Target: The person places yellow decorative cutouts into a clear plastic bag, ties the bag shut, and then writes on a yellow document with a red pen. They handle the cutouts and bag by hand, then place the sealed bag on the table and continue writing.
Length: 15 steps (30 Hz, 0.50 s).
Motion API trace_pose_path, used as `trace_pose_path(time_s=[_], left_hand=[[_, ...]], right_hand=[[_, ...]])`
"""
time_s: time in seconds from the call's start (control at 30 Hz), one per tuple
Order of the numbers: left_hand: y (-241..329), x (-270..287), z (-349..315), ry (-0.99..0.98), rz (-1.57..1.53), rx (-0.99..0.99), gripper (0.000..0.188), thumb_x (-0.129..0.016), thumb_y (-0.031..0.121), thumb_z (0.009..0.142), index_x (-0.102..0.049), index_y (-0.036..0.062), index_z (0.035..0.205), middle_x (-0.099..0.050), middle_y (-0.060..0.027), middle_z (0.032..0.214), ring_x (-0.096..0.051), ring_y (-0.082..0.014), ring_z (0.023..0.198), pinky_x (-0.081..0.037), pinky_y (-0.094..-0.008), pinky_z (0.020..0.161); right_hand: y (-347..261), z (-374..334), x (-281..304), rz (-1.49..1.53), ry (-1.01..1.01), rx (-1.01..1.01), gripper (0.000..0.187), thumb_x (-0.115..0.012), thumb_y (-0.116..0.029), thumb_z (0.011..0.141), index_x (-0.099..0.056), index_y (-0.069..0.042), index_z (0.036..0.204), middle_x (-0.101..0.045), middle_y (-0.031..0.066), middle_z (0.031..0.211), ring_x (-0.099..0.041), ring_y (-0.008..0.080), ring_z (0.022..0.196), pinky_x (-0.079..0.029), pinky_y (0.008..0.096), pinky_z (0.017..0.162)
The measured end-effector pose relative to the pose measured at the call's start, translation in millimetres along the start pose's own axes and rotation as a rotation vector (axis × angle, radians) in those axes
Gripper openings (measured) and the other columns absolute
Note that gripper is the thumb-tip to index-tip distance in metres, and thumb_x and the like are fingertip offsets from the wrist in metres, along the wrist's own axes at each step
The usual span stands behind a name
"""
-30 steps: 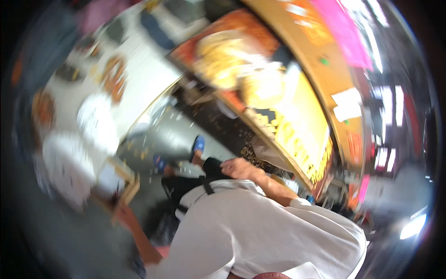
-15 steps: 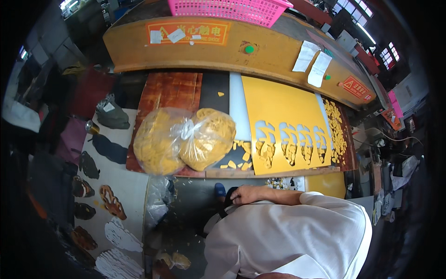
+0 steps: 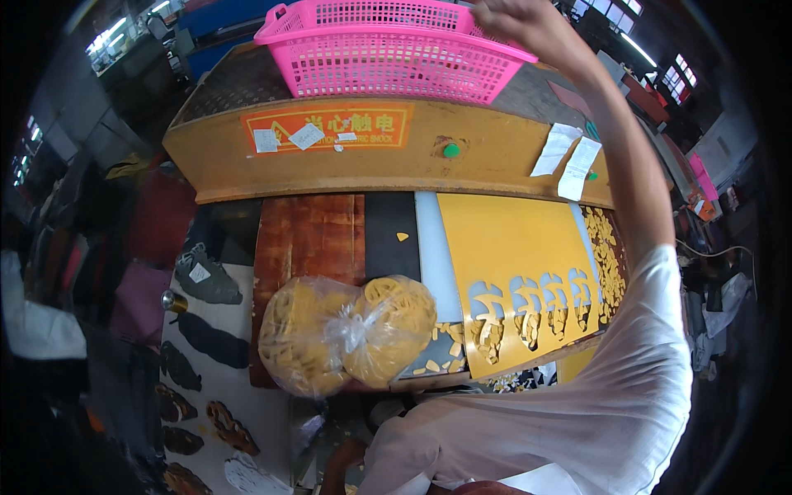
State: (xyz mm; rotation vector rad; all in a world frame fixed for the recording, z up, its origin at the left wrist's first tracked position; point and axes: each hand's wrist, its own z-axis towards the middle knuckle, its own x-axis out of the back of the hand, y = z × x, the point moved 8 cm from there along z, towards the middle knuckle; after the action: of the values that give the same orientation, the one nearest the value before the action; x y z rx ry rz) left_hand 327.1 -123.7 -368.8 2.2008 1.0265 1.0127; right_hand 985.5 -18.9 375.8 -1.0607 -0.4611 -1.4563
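Observation:
My right hand (image 3: 510,21) is raised at the top of the view, over the right end of a pink plastic basket (image 3: 396,62). Its fingers look curled; what they hold, if anything, does not show. Low in the view my left arm (image 3: 346,454) bends downward, its hand out of sight. A clear plastic bag (image 3: 351,330), tied in the middle and bulging with yellow cut pieces, lies on the work table's front left. To its right is a yellow sheet (image 3: 511,239) with a row of cut-out openings. Loose yellow scraps (image 3: 602,247) lie along the sheet's right side.
The basket stands on an orange machine beam (image 3: 487,165) with a green button and paper notes. A reddish-brown board (image 3: 309,235) lies on the table's left part. A pale side table (image 3: 268,429) at left carries dark and brown cut parts and a small tin (image 3: 173,301).
My right hand has gone from my waist up to the basket, with the arm stretched forward. The view has tilted up, showing more of the basket. The tied bag stays on the table.

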Motion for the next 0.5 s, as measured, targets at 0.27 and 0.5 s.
trace_pose_path(time_s=[0.27,0.5], left_hand=[[-22.3,13.9,-20.5,-0.164,-0.599,0.317,0.024,-0.068,0.025,0.086,-0.072,0.0035,0.097,-0.072,-0.0183,0.093,-0.071,-0.0323,0.085,-0.056,-0.0461,0.075],[-25.9,-9.2,-33.0,-0.023,-1.369,0.696,0.025,-0.068,0.027,0.089,-0.070,0.0060,0.102,-0.073,-0.0156,0.097,-0.070,-0.0301,0.088,-0.056,-0.0448,0.078]], right_hand=[[100.0,144.0,-181.1,-0.414,-0.766,-0.140,0.024,-0.067,-0.023,0.096,-0.073,-0.002,0.107,-0.075,0.0067,0.097,-0.070,0.0169,0.088,-0.056,0.0335,0.082],[119.2,136.3,-204.0,-0.414,-0.971,-0.246,0.031,-0.069,-0.028,0.096,-0.073,-0.002,0.112,-0.075,0.0063,0.098,-0.070,0.0159,0.090,-0.056,0.0324,0.082]])
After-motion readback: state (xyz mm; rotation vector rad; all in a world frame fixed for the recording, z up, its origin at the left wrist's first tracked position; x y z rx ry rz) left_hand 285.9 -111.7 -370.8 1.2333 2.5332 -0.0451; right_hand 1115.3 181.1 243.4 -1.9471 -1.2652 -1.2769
